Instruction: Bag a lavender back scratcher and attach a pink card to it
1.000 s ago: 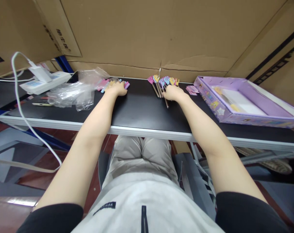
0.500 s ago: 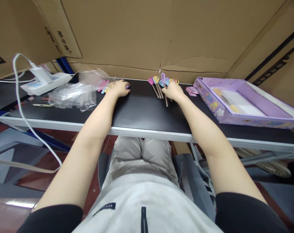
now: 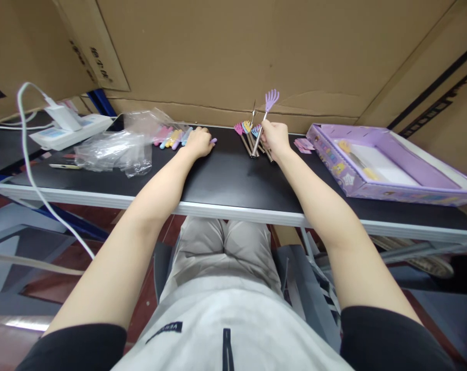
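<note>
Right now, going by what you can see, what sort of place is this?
Probably a workshop or packing station, though I can't be sure: there's a long black tabletop with a silver edge, brown cardboard panels standing behind it, and crumpled clear plastic packaging lying on it.

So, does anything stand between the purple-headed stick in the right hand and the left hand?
Yes: a pink-headed stick and a yellow-headed stick lie on the tabletop on that side. Past them, only a purple tip pokes out beside the left hand.
</note>
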`<state>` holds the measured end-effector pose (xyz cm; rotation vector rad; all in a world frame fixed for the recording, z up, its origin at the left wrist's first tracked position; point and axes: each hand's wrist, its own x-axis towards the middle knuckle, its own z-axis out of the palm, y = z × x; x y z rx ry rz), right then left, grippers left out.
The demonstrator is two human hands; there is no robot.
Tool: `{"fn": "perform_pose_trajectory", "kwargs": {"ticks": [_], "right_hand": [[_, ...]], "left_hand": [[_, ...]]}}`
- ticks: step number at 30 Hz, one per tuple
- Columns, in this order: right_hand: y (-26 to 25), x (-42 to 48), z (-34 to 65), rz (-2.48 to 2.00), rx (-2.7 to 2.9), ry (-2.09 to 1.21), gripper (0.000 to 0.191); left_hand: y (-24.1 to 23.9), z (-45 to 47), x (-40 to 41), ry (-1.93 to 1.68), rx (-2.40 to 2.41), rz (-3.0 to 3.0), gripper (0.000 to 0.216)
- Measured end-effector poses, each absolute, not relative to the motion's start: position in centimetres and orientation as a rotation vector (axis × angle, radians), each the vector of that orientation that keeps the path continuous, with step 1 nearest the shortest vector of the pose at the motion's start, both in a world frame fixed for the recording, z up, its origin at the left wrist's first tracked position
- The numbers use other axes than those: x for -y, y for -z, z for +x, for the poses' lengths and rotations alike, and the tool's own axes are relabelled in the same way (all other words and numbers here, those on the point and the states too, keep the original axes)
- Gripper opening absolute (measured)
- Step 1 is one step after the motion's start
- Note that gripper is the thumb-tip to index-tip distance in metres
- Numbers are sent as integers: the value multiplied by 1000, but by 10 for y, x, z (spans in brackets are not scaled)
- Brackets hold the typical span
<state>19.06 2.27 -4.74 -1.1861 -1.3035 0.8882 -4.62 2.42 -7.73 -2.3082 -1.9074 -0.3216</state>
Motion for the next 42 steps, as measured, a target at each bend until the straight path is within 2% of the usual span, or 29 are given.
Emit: {"fn": "perform_pose_trajectory", "kwargs": {"ticks": [8,16,21,26,33,42], "right_hand": [[42,-15,185,-1179,1203,-1076,31],[46,-15,183,-1143,1226,-1115,23],[51,-19,184,-1116,1234,-1136,26],[50,-19,185,-1140,1200,-1140,19],[46,-12,182,-1113,1176,-1187,20],[42,-8,183,-1102,1127,-1221,13]], "left_hand": [[90,-46,-46,705,1887,-2438,24],[77,-41,-29,942,1699,-2683,37],[69,-34,-19,1042,1601,-2868,21],[67,-31,-18,1209,1618,-3049,8],[67,-30,-19,1437,1698,-3060,8],[61,-29,-11,1402,1786,-3036,17]]}}
